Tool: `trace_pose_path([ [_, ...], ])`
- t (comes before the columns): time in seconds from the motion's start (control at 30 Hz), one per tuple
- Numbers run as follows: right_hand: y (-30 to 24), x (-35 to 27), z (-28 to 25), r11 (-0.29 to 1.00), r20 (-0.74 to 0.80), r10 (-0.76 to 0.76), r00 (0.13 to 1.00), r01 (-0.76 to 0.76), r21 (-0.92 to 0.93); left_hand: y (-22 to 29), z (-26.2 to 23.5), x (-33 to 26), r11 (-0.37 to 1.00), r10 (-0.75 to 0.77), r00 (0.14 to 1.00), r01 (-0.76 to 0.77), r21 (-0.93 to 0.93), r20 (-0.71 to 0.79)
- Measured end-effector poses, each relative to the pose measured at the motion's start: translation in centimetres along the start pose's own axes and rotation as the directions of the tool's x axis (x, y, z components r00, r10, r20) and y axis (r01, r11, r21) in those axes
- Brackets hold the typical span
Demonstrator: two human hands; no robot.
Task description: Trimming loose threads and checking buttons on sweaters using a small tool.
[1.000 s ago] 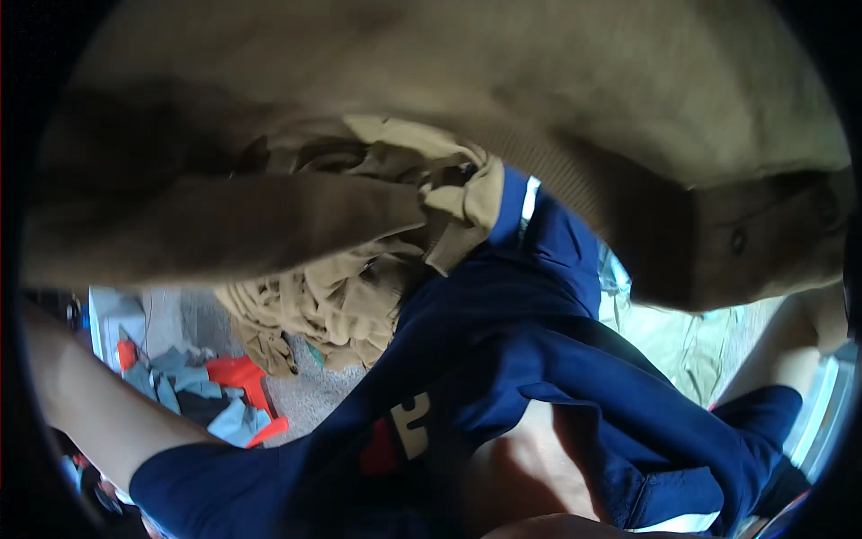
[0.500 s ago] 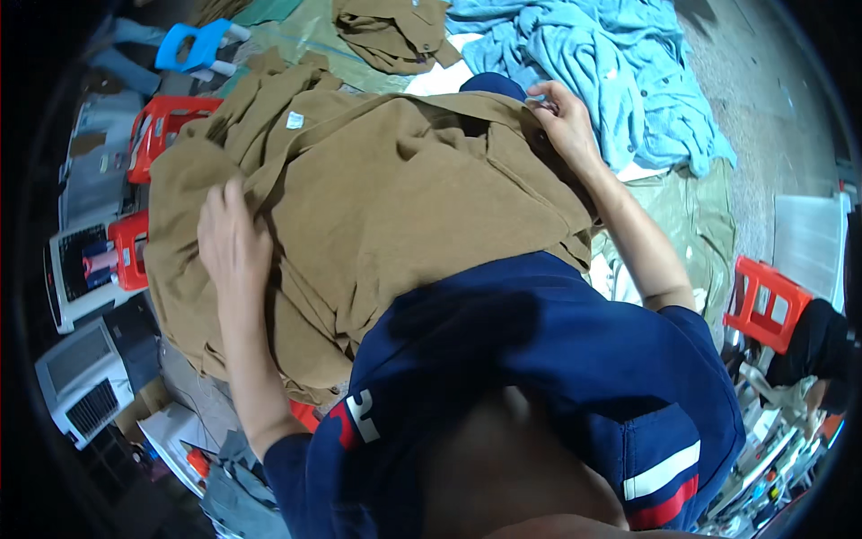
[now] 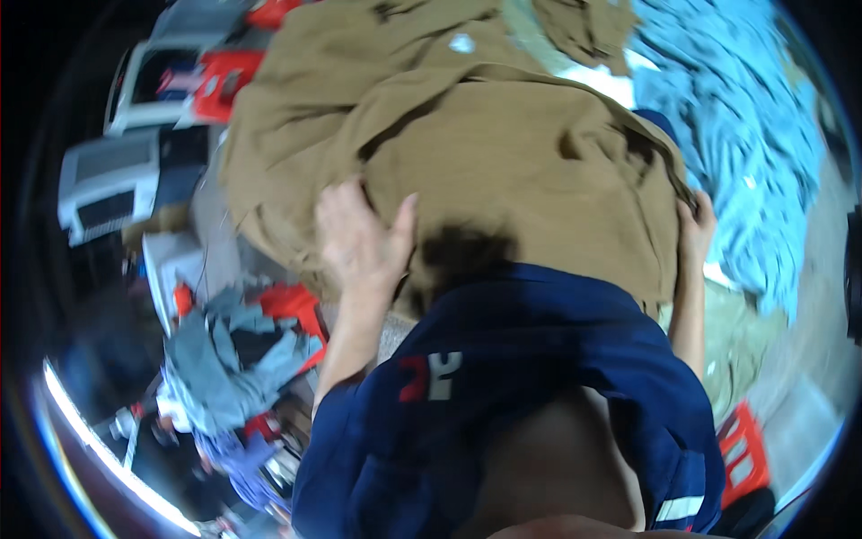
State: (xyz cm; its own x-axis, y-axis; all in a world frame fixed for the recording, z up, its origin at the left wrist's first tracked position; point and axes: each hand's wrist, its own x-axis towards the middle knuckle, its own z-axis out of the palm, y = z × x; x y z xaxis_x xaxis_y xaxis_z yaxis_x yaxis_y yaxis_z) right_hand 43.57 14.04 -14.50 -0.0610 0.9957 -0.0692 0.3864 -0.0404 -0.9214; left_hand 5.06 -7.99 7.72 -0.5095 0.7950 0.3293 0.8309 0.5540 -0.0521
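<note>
A large brown knitted garment [image 3: 530, 162] lies spread over my lap, with a small white label [image 3: 461, 42] on its far part. My left hand [image 3: 364, 241] rests on its near left part, slightly blurred, with thumb and fingers apart. At the garment's right edge, my right hand [image 3: 698, 235] has its thumb and fingers closed on the cloth; some fingers are hidden. A fold runs across the garment between the two hands, and its far edge curves down toward my right hand.
Light blue knitwear [image 3: 727, 153] is heaped at the right. Another brown garment [image 3: 588, 31] lies at the far side. On the left are a red stool [image 3: 224, 85], a grey-white machine [image 3: 108, 184] and grey-blue clothing [image 3: 229, 355]. A red stool [image 3: 743, 454] is at lower right.
The view has swung left, so the garment appears farther right. My right hand has come down along the garment's right edge toward me. My left hand has spread its thumb from its fingers.
</note>
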Motion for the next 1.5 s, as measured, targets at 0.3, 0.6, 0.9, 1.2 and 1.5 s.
trace_pose_path([
  [0.3,-1.0,0.6,-1.2,0.723,0.19,0.277,0.942,-0.335,0.604,-1.4,0.2,-0.5,0.942,-0.221,0.975,0.212,-0.262,-0.004],
  [0.6,-19.0,-0.8,-3.0,0.723,0.236,-0.685,0.689,0.683,0.102,0.4,-5.4,8.5,-0.163,-0.093,0.937,0.32,-0.933,0.337],
  [0.9,-25.6,-0.1,5.8,0.758,0.602,-0.566,0.564,0.069,0.648,7.1,-4.2,13.6,0.407,0.772,0.415,0.26,-0.876,0.482],
  [1.2,-23.7,1.1,-1.2,0.39,0.318,-0.617,0.72,-0.071,0.918,-2.4,-11.6,9.9,0.858,0.513,0.681,-0.423,-0.291,0.523],
  [1.5,-23.3,0.8,0.8,0.568,0.512,-0.461,0.725,-0.202,0.798,-8.1,-15.6,13.0,0.502,0.152,0.824,0.411,-0.761,0.546],
])
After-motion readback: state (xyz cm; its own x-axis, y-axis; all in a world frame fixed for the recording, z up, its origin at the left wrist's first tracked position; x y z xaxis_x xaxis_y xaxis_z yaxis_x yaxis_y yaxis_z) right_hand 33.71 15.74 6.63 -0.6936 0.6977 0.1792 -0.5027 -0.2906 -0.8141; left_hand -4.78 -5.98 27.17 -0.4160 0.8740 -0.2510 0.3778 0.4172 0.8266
